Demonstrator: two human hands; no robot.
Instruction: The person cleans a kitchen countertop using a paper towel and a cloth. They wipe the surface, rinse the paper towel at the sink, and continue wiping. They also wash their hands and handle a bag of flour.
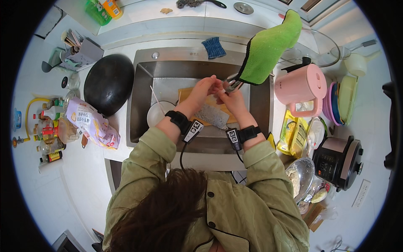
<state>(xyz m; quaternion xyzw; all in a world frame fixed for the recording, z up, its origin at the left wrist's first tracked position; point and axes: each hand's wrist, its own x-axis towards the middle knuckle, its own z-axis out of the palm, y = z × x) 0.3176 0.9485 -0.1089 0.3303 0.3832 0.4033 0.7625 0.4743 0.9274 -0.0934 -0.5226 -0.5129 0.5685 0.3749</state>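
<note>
Both of my hands are over the stainless steel sink (201, 149), close together under the faucet spout (232, 84). The fingers of my left hand (204, 89) meet those of my right hand (231, 98). Whether anything small sits between them is hard to make out. A green cloth (267, 52) with dark edging covers the faucet above the spout. Below my hands, a wooden cutting board (185, 92) lies in the basin with a flat, speckled grey object (212, 116) on it. Left of the board is a white bowl (155, 114), with a thin stick (156, 99) leaning in it.
A black wok (108, 83) and a purple flour bag (89, 121) flank the sink's left side. On the right stand a pink kettle (299, 86), yellow packets (292, 134), a metal bowl of dough (303, 176) and an electric cooker (338, 162). A blue scrub pad (214, 48) rests on the back rim.
</note>
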